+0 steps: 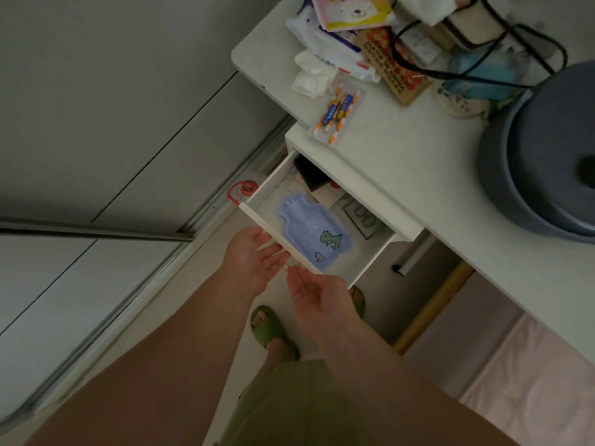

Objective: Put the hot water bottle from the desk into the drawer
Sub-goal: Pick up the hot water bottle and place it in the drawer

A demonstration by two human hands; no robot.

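The small blue hot water bottle (314, 231), printed with a green dinosaur, lies flat inside the open white drawer (273, 235) under the white desk (402, 149). My left hand (254, 255) is palm up under the drawer's front panel, fingers touching its underside. My right hand (317, 291) is just below the same front edge, palm up, fingers spread, holding nothing. Whether the left fingers grip the panel is not clear.
The drawer also holds dark and pale items at its back and a banknote (362, 217). On the desk are a battery pack (338, 112), tissues, packets, a bag with black straps and a large grey round lid (544, 156). A sliding-door rail runs along the floor on the left.
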